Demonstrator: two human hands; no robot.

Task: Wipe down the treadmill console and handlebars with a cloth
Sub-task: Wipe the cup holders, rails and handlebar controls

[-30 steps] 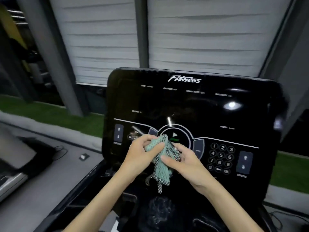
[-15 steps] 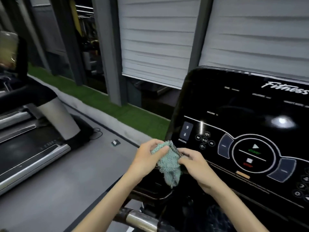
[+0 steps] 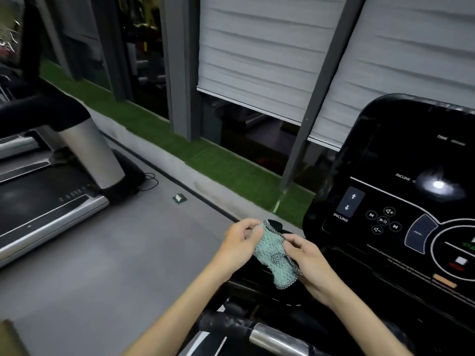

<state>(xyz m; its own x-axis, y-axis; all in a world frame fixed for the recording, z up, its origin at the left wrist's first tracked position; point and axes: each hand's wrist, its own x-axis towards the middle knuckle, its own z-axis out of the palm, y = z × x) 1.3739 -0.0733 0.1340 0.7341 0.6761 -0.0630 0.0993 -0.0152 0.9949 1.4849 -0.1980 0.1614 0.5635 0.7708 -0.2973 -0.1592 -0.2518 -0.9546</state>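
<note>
Head view looks down on a small mint-green woven cloth with black-and-white checked edging (image 3: 273, 253), held in the air between both hands just off the lower left corner of the glossy black treadmill console (image 3: 372, 150). As far as can be seen, it touches neither the panel nor any bar. The left hand (image 3: 237, 246) has its fingers curled and pinching the cloth's upper end. The right hand (image 3: 309, 262) grasps the lower side with thumb and bent fingers. The fabric is bunched into a short roll between them.

The step in hand looks like preparation: gathering or refolding the cloth into a pad, with no wiping contact made at this moment. The next move probably calls for one hand to take the pad alone and lay it flat against a surface, either the console's face to the right or the black-and-chrome tubular handlebar (image 3: 277, 337) below the console. Over the printed incline and media buttons near the console's left edge, light even pressure seems wise.
</note>
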